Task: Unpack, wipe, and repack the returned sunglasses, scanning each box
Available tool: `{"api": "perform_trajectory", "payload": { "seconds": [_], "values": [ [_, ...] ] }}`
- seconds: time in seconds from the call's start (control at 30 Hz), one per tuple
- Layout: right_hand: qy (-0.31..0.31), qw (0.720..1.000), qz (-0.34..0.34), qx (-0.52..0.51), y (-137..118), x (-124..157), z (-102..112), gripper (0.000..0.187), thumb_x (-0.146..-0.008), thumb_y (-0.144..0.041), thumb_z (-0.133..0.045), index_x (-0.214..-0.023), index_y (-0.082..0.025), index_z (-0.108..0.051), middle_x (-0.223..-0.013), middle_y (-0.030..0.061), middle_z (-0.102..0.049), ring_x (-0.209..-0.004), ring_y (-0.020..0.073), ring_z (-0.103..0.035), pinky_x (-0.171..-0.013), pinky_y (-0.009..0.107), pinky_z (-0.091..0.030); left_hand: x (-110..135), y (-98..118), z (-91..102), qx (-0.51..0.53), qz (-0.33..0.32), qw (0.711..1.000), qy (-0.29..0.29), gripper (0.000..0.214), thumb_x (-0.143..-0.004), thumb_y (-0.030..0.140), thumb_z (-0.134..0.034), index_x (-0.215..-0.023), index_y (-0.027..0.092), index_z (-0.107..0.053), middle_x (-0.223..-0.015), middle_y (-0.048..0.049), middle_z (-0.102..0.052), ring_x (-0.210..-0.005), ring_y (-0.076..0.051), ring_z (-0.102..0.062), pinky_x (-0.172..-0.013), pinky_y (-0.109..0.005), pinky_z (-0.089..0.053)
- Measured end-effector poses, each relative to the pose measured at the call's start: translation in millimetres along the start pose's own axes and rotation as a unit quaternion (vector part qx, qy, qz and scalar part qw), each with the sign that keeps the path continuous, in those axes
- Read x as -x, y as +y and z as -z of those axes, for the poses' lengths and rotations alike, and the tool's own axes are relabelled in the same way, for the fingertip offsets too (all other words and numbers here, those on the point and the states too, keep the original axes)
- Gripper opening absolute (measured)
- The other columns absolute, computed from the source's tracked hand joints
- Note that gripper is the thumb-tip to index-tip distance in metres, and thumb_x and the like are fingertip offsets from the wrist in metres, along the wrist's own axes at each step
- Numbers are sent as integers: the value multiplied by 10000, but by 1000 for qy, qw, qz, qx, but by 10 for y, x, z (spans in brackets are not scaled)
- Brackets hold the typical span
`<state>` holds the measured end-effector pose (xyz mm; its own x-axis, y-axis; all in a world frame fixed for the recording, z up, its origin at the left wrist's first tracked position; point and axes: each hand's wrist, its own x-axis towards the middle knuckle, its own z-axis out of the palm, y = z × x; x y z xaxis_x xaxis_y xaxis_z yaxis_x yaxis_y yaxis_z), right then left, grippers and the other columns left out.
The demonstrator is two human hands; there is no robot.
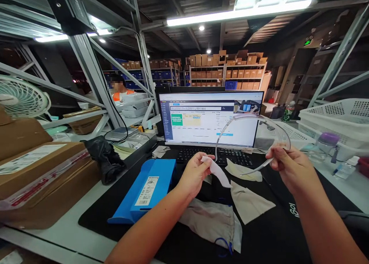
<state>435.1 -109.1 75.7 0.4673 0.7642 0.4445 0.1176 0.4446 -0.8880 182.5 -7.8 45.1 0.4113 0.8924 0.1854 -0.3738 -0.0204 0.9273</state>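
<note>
My left hand pinches a white curved strip, which looks like paper or thin film, between thumb and fingers. Raised at the right, my right hand grips clear wraparound glasses at one side, and their thin arms curve out before the screen. Below the hands lie a grey cloth with zigzag edges and a pale crumpled wrapper. A grey drawstring pouch with a blue cord lies near my left forearm. Left of that forearm is a blue box with a white label.
A monitor and black keyboard stand behind the hands on a black desk mat. Cardboard boxes and a black bag sit left. White baskets and bottles stand right. Another person is beyond the rack.
</note>
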Motion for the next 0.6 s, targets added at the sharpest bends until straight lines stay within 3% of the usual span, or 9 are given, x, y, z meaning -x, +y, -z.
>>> {"api": "perform_trajectory", "payload": {
  "seconds": [0.2, 0.3, 0.4, 0.53, 0.6],
  "values": [
    [0, 1000, -2, 6, 13, 11, 4, 245, -863, -467, -742, -848, -234, -666, -748, 9, -664, -502, 95, -503, -442, 225, -414, -38, -32, 54, 39, -47, 997, 55, 627, -540, 231, -945, -1032, 212, -556, -903, -8, -714, -809, -131, -678, -776, -252, -551],
    [7, 1000, -5, -2, -2, 2, 32, 217, -867, -446, -746, -860, -241, -676, -751, 0, -658, -508, 90, -501, -452, 221, -406, -2, -20, 54, 9, -55, 998, 43, 566, -533, 178, -930, -1015, 186, -633, -916, -31, -727, -788, -138, -675, -774, -276, -571],
    [22, 1000, -7, -8, -13, -25, 70, 211, -858, -433, -758, -850, -241, -672, -749, -2, -651, -509, 95, -496, -446, 228, -388, 15, -29, 47, -40, -59, 997, 18, 410, -605, 200, -889, -980, 177, -724, -954, -57, -736, -820, -161, -680, -824, -318, -579],
    [28, 1000, -9, -3, -18, -62, 109, 244, -840, -444, -771, -836, -227, -659, -736, 0, -649, -501, 93, -484, -448, 227, -374, 30, -56, 102, -167, -139, 976, 13, 60, -777, 213, -734, -823, 204, -772, -1051, -84, -718, -990, -226, -684, -863, -349, -571],
    [30, 999, 0, 13, -28, -69, 118, 259, -843, -461, -761, -828, -226, -652, -736, 5, -650, -502, 96, -483, -453, 230, -378, 75, -71, 190, -262, -179, 948, -5, 157, -843, 155, -626, -827, 223, -766, -1087, -81, -706, -1033, -229, -674, -884, -361, -562]
  ]
}}
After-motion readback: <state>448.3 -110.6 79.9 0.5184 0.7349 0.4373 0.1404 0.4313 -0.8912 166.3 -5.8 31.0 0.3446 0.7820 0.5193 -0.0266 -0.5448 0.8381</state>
